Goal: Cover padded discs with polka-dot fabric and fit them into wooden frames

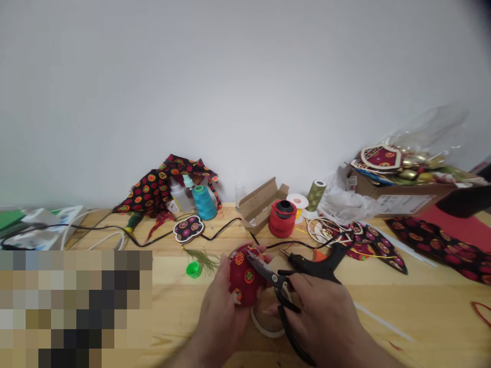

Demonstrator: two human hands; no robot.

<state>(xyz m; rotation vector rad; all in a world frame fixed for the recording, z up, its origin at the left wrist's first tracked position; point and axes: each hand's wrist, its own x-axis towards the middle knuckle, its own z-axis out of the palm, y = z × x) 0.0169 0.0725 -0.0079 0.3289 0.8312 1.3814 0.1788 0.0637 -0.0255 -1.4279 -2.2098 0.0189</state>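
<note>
The round fabric-covered piece (245, 291) is deep red, printed with orange, yellow and green flowers; the metal hand shears (275, 279) show grey blades and black handles. The crumpled cotton-like cloth (151, 191) is black with dark red and orange round blossoms. The flower-shaped ornament (189, 229) carries crimson spots on black inside a cream rim. The cone of thread (205, 204) is turquoise, the small round plastic cap (194, 270) bright green, and the pistol-shaped plastic glue gun (330, 265) black with an orange trigger.
</note>
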